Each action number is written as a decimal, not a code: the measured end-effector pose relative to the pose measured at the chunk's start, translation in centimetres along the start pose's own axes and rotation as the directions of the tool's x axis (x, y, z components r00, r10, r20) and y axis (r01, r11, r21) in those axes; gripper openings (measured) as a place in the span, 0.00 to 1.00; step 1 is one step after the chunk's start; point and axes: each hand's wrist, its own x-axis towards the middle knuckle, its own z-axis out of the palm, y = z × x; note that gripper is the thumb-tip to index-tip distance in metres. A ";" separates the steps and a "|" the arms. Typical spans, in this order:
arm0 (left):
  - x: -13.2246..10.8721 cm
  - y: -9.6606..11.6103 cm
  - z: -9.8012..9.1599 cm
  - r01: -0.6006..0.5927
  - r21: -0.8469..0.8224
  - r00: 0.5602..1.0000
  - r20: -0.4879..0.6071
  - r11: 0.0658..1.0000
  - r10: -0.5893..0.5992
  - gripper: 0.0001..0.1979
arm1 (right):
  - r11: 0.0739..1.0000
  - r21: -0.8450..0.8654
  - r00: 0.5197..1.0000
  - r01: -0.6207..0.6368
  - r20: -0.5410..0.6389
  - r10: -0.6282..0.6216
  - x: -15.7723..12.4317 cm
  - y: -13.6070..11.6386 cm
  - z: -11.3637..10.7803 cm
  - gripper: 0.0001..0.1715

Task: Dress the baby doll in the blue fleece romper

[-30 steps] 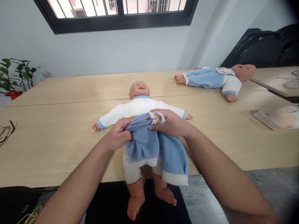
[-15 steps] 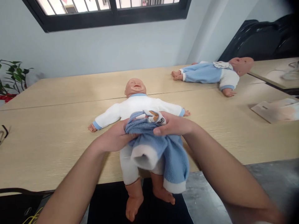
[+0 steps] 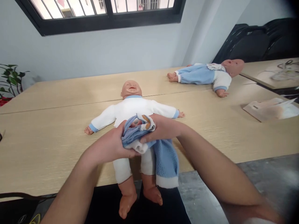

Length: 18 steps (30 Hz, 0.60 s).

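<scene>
A baby doll point(image 3: 133, 107) in a white top with blue collar and cuffs lies on its back, its head away from me and its lower legs past the table's near edge. Above its middle I hold blue fleece doll trousers point(image 3: 166, 163) with white cuffs. My left hand point(image 3: 111, 143) is closed on the bunched cloth of one leg, its white cuff drawn up by the thumb. My right hand point(image 3: 161, 127) grips the gathered waist part, where a patterned white and orange piece shows. The other trouser leg hangs down on the right, beside the doll's leg.
Another doll point(image 3: 201, 74) in blue trousers lies at the back right of the table point(image 3: 46, 149). A tissue pack point(image 3: 273, 109) sits on the right. Folded black chairs point(image 3: 252, 42) lean behind. A plant point(image 3: 12, 79) stands at the left, and a dark seat point(image 3: 105, 205) is below the near edge.
The left hand has bunched up one trouser leg, so its white cuff has risen from a hanging position to between the hands. The view has shifted slightly.
</scene>
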 end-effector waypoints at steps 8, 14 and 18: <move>-1.7 0.2 1.3 -0.211 -0.033 0.977 0.021 0.977 0.212 0.09 | 0.983 0.175 0.996 -0.055 0.075 0.043 0.1 -1.1 1.3 0.25; -2.0 -3.6 2.8 -0.255 -0.417 0.966 -0.061 0.872 0.253 0.24 | 0.996 -0.020 0.986 -0.084 0.144 0.086 0.1 -1.0 0.7 0.28; 0.2 -3.8 3.6 -0.173 -0.463 0.985 -0.089 0.869 0.148 0.25 | 0.974 -0.216 0.997 -0.072 -0.021 0.069 0.4 0.7 -0.4 0.23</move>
